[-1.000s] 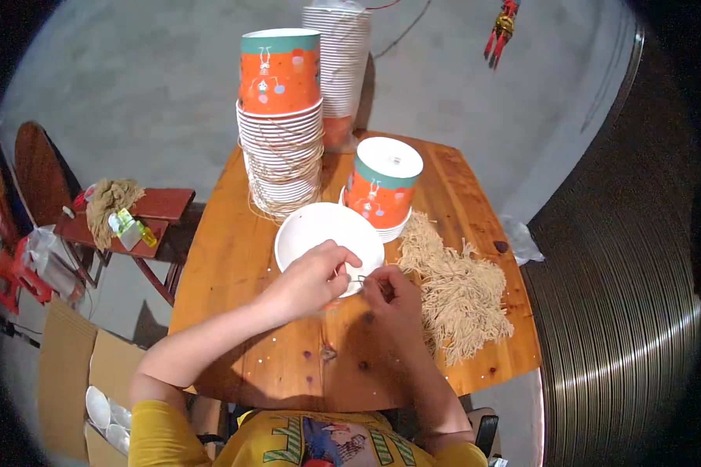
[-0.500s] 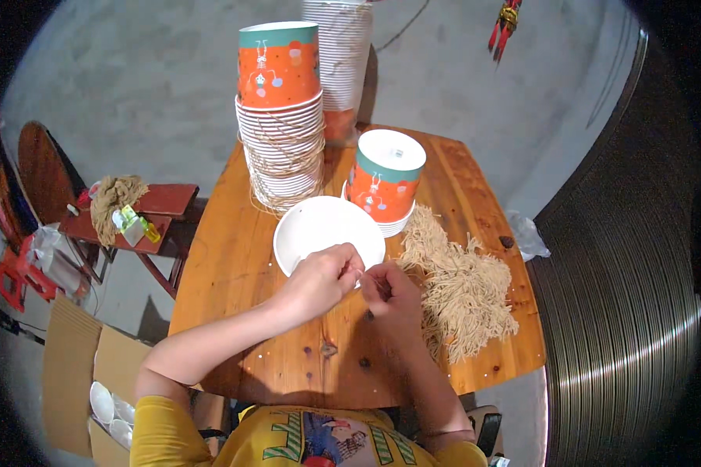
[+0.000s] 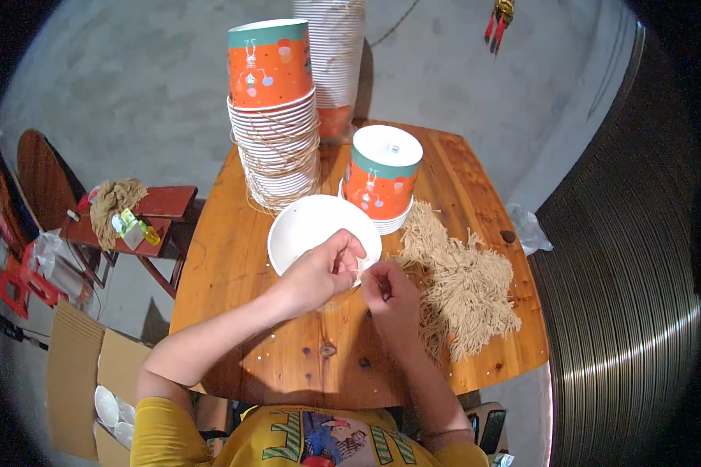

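Observation:
On the wooden table, a white paper bucket (image 3: pixel 308 229) lies with its pale round inside facing me. My left hand (image 3: pixel 319 268) is in front of its lower right rim, fingers curled and thumb close to a thin tan string (image 3: pixel 358 274). Just to the right, my right hand (image 3: pixel 389 292) pinches at the same string, its fingertips close to the left thumb. The string is thin and partly hidden by my fingers. A heap of tan strings (image 3: pixel 467 292) lies right of my right hand.
Behind the bucket stand a tall stack of paper buckets (image 3: pixel 276 148) draped with strings, a shorter orange upturned stack (image 3: pixel 382 175) and another tall stack (image 3: pixel 333 62). A red bench (image 3: pixel 160 204) is at left, with a cardboard box (image 3: pixel 121 354) on the floor below. A ridged shutter (image 3: pixel 623 311) is at right.
The left forefinger has lifted away from the thumb, loosening the curl of that hand. My right hand stays nearly in place. The view has shifted slightly.

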### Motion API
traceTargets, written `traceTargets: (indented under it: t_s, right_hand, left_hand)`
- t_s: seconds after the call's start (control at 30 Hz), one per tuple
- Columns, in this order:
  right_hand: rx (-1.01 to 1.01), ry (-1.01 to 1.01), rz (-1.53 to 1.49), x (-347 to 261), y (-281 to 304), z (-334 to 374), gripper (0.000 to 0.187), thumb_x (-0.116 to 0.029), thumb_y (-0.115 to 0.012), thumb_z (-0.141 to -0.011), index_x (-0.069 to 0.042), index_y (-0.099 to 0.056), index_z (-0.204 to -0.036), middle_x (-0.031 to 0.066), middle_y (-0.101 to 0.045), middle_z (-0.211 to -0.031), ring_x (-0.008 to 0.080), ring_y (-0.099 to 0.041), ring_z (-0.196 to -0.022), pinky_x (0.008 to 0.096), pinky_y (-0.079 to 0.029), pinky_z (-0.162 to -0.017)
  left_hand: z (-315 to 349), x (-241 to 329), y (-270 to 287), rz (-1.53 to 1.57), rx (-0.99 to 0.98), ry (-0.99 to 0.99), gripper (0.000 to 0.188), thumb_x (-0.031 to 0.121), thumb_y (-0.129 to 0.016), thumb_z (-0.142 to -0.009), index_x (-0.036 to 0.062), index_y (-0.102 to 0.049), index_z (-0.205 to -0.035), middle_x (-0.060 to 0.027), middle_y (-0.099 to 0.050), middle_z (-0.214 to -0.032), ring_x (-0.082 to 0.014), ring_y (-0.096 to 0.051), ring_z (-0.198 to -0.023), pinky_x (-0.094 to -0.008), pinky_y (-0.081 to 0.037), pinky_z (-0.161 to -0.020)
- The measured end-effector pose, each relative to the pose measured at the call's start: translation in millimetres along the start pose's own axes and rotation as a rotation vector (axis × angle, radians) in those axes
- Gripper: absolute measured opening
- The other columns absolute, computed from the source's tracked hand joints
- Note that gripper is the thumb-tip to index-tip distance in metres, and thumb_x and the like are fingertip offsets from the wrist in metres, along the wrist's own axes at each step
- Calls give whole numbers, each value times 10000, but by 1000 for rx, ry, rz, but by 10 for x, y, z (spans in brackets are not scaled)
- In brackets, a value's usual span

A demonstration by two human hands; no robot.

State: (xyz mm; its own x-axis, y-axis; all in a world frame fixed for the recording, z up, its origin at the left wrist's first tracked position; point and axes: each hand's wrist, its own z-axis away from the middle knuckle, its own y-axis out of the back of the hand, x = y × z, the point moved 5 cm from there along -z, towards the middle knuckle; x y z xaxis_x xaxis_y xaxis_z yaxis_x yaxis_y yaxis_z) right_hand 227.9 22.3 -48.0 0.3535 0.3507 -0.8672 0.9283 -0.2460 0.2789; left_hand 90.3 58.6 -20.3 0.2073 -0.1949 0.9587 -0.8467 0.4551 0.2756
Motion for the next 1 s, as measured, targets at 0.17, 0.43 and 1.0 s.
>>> traceTargets:
  t_s: [0.17, 0.43, 1.0]
  right_hand:
    - [10, -66, -73, 56, 13, -22, 53, -61, -594, -853, -18, -582, -881, -39, -520, -714, 30, -443, -657, 196, -384, -610]
    - [-48, -112, -43, 39, 32, -28, 102, -49, -637, -831, -26, -596, -921, -26, -529, -724, 40, -475, -653, 198, -395, -594]
    - [53, 146, -5, -21, 86, -47, 72, -15, -635, -821, -36, -619, -888, -6, -566, -700, 56, -490, -609, 227, -412, -556]
  left_hand:
    - [-1, 25, -24, -64, -31, -40, 321, -44, -554, -828, 56, -450, -1116, -7, -508, -787, -90, -495, -724, -243, -435, -673]
    - [-32, 32, 24, -24, -29, -71, 370, -60, -552, -823, 59, -445, -1157, -14, -526, -809, -97, -518, -744, -247, -451, -698]
    - [-88, -4, -67, -163, -128, -61, 328, 65, -534, -899, 30, -430, -1208, -54, -532, -827, -136, -542, -757, -277, -458, -675]
